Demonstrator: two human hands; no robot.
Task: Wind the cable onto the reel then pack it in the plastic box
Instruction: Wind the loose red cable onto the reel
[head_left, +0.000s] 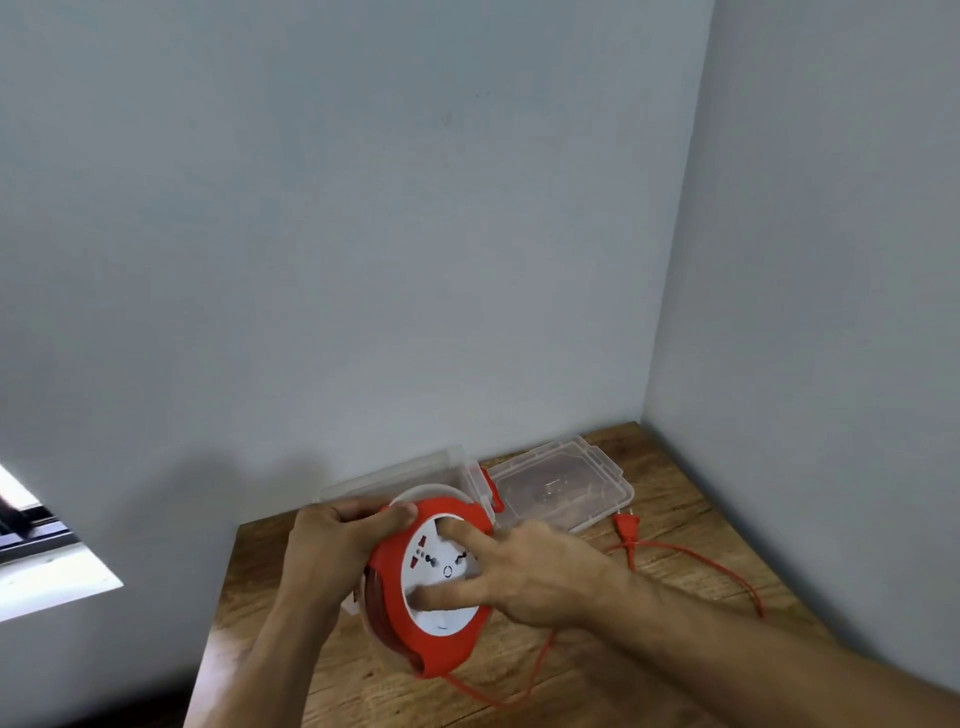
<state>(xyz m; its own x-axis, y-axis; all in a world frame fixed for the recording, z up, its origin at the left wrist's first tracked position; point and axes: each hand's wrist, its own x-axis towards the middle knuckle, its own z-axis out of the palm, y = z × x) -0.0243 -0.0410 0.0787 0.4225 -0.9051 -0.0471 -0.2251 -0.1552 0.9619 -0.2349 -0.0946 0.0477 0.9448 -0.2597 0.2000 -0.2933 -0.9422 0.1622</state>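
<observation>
Red reel (395, 597), white face; red cable (696, 558); brown wood-grain table (597, 670).

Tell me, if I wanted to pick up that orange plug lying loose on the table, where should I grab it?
Probably by the plug body, the thick orange block behind its prongs, pinched across its two sides from above. It lies flat on the wooden table with the prongs pointing towards the clear lid, so the top is free. The cable trails off behind it; pulling on that would only drag it.
</observation>
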